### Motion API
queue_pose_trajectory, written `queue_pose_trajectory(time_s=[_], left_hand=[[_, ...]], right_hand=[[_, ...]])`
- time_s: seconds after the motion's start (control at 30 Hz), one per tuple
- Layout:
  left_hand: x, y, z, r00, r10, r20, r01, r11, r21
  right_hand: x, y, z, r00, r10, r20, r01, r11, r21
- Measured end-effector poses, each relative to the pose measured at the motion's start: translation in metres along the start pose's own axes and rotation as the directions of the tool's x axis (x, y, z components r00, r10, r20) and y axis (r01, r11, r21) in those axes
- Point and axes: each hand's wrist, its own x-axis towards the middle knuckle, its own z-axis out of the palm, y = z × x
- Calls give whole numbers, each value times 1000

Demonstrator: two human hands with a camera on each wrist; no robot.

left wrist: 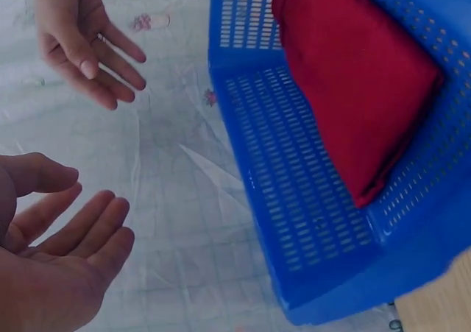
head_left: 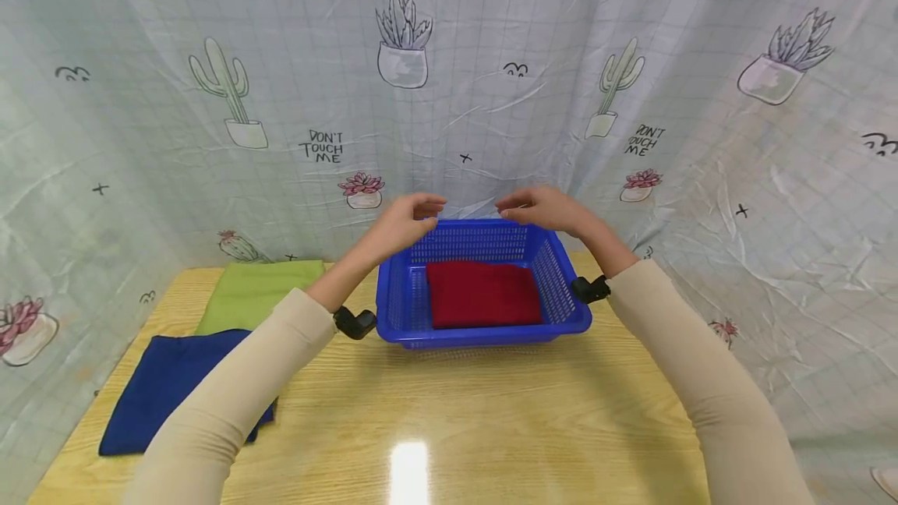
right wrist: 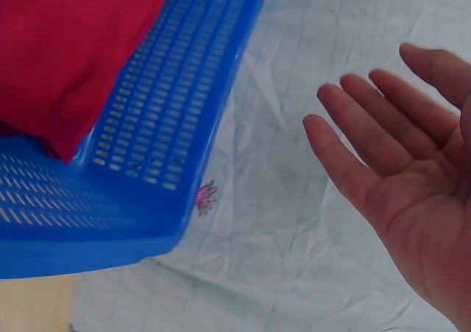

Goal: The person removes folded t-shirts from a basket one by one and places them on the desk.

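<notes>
A blue plastic basket (head_left: 484, 336) with slotted walls stands toward the back of the table. Inside it lies a folded red cloth (head_left: 484, 293). My left hand (head_left: 407, 223) is raised over the basket's back left corner, fingers loosely bent and nothing in them. Across from it, my right hand (head_left: 543, 209) hovers above the back right part of the rim, also bare. Both palms face each other with a gap between. In the left wrist view the left hand (left wrist: 66, 251) and the basket (left wrist: 294, 221) stand apart; the right wrist view shows the right hand (right wrist: 405, 155) with spread fingers.
A folded green cloth (head_left: 263, 287) and a folded dark blue cloth (head_left: 175, 380) lie on the left of the wooden table (head_left: 449, 411), the blue one partly under my left sleeve. A printed curtain (head_left: 463, 115) hangs behind and around the table.
</notes>
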Motion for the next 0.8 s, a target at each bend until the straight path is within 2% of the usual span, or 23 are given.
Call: queue_pose_trajectory(time_s=[0.17,0.33,0.47,0.57,0.6,0.67,0.8], left_hand=[[21,-8,4,997,-40,-65,40,999,-5],[34,-21,13,991,-111,-74,108,993,-41],[43,-31,19,982,-184,-47,178,978,-110],[46,-37,19,966,-256,27,258,959,-121],[46,-39,19,956,-286,61,291,950,-116],[45,-43,20,926,-351,141,369,921,-124],[41,-55,26,839,-478,261,522,842,-135]], right_hand=[[15,11,-2,999,36,4,-36,998,48],[22,24,3,994,90,58,-97,988,120],[22,33,9,974,155,163,-191,952,238],[20,40,15,940,215,265,-294,903,313],[19,41,18,927,230,296,-326,884,334],[15,45,26,896,276,348,-395,853,341],[6,50,41,855,383,350,-464,866,187]])
